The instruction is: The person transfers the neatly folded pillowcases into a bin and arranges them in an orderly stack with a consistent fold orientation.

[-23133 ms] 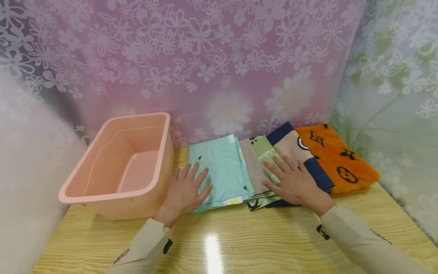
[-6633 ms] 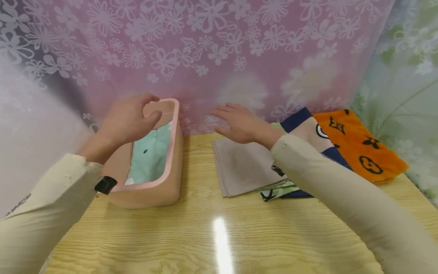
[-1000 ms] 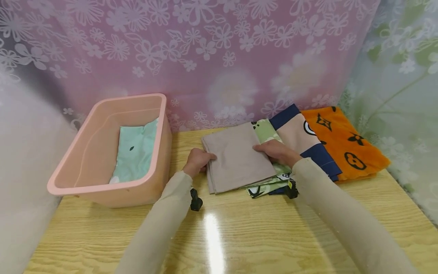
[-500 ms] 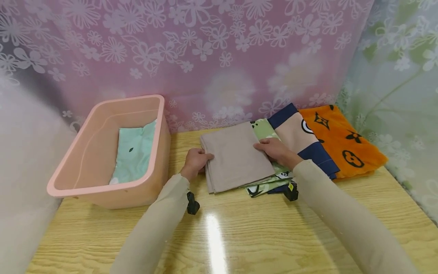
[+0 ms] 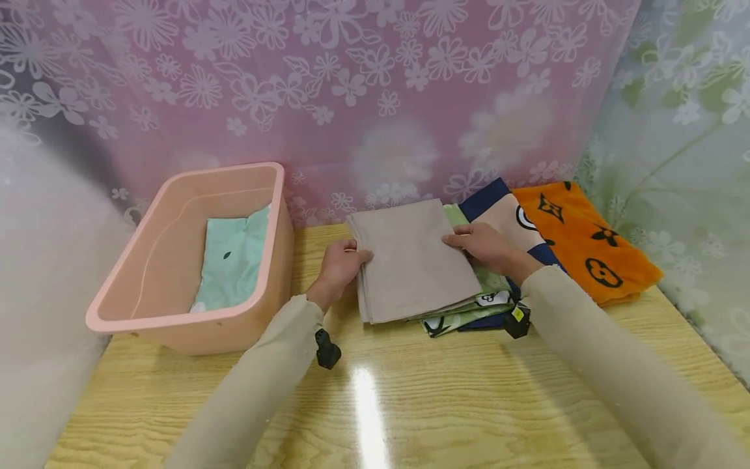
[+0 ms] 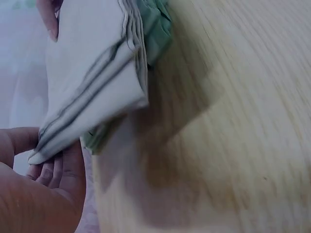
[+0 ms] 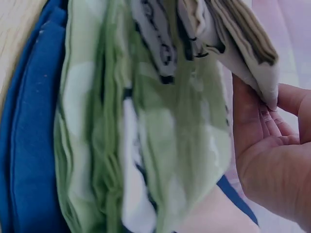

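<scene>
A folded grey-beige cloth (image 5: 413,264) lies at mid-table, pinched at both side edges and raised from the table at its left. My left hand (image 5: 340,268) grips its left edge, thumb on top and fingers below, as the left wrist view shows of the cloth's layers (image 6: 97,73). My right hand (image 5: 483,246) pinches the right edge; the right wrist view shows thumb and fingers (image 7: 272,121) around the fold. Right under it is a folded green patterned cloth (image 5: 495,286), partly hidden.
To the left stands a pink plastic basin (image 5: 272,273) with a mint-green folded cloth (image 5: 231,260) inside. A navy-and-beige cloth (image 5: 504,215) and an orange cloth with black motifs (image 5: 586,241) overlap at the right. A floral curtain (image 5: 375,98) hangs behind the table (image 5: 445,404).
Both hands have raised the grey-beige cloth slightly and shifted it a little to the right and away. Much earlier, the mint-green cloth lay on the table; now it is in the basin.
</scene>
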`<state>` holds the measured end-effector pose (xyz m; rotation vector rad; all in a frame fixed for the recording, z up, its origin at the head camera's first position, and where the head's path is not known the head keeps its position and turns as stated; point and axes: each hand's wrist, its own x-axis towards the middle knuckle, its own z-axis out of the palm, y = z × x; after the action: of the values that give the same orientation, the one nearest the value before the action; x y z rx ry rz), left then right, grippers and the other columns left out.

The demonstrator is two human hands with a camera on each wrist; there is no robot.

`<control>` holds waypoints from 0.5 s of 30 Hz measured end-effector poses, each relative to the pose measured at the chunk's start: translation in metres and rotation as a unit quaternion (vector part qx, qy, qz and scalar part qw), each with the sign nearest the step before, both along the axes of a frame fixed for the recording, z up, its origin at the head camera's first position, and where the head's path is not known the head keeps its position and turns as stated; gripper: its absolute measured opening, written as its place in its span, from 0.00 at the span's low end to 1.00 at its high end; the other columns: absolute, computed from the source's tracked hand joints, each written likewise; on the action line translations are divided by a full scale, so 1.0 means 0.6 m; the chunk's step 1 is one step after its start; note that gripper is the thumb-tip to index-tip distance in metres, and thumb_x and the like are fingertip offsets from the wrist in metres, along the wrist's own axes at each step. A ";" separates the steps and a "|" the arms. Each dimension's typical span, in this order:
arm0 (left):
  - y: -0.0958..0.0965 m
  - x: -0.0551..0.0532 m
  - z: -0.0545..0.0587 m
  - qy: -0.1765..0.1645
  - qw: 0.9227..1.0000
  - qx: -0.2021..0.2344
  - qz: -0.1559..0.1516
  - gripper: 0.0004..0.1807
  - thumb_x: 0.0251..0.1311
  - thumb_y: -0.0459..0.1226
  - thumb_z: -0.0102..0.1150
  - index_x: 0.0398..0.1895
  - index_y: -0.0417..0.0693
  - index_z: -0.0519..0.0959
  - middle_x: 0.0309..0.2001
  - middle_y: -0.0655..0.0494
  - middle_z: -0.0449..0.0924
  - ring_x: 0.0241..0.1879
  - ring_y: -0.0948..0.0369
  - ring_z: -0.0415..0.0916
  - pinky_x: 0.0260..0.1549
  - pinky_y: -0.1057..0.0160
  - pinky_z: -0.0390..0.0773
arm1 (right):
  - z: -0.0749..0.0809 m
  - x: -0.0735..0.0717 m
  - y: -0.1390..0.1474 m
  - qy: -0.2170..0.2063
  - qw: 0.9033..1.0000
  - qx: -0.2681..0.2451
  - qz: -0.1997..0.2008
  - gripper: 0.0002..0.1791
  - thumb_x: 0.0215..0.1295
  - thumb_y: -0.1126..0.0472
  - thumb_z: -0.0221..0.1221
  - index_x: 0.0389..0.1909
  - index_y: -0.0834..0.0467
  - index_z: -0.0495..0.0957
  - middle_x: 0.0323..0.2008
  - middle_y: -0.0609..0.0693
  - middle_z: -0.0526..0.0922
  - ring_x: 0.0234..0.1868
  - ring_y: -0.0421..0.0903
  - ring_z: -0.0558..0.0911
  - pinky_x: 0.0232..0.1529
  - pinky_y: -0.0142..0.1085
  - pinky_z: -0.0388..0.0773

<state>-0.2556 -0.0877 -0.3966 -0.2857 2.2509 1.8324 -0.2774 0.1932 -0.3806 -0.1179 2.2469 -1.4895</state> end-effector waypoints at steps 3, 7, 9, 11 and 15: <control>0.002 0.004 0.017 0.003 1.000 0.007 -0.001 0.14 0.63 0.36 0.60 0.49 0.39 0.75 0.44 0.46 0.77 0.39 0.55 0.78 0.38 0.54 0.80 | 0.016 0.006 0.003 -0.008 1.000 -0.018 0.000 0.25 0.73 0.53 0.51 0.60 0.67 0.67 0.47 0.59 0.75 0.42 0.48 0.80 0.43 0.41 0.80; 0.004 0.011 0.042 0.014 1.000 0.005 -0.007 0.15 0.63 0.37 0.60 0.50 0.40 0.75 0.44 0.47 0.78 0.37 0.56 0.79 0.34 0.56 0.81 | 0.039 0.010 0.011 -0.013 0.999 -0.031 0.004 0.27 0.73 0.51 0.51 0.63 0.66 0.63 0.49 0.60 0.74 0.43 0.49 0.80 0.45 0.42 0.80; 0.004 0.014 0.056 0.019 1.000 0.004 -0.010 0.15 0.63 0.38 0.60 0.50 0.41 0.75 0.44 0.48 0.78 0.37 0.57 0.79 0.33 0.56 0.81 | 0.048 0.011 0.015 -0.015 0.999 -0.035 0.006 0.27 0.73 0.51 0.51 0.63 0.66 0.63 0.49 0.60 0.75 0.44 0.49 0.81 0.45 0.42 0.80; 0.004 0.017 0.069 0.022 1.000 0.006 -0.012 0.15 0.63 0.38 0.60 0.50 0.42 0.75 0.44 0.48 0.78 0.36 0.57 0.79 0.32 0.57 0.81 | 0.059 0.014 0.018 -0.019 0.999 -0.041 0.007 0.28 0.73 0.51 0.51 0.64 0.66 0.63 0.49 0.59 0.75 0.44 0.49 0.81 0.45 0.42 0.80; 0.008 0.025 0.094 0.021 1.000 0.010 -0.014 0.14 0.63 0.37 0.60 0.49 0.42 0.76 0.43 0.49 0.78 0.35 0.58 0.78 0.33 0.57 0.80 | 0.080 0.022 0.021 -0.023 0.998 -0.053 0.014 0.28 0.73 0.51 0.51 0.64 0.67 0.63 0.46 0.56 0.77 0.42 0.48 0.82 0.44 0.42 0.80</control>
<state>-0.2409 -0.0826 -0.3404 -0.2120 2.2513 1.8629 -0.2643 0.2058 -0.3325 -0.1451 2.1217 -1.5798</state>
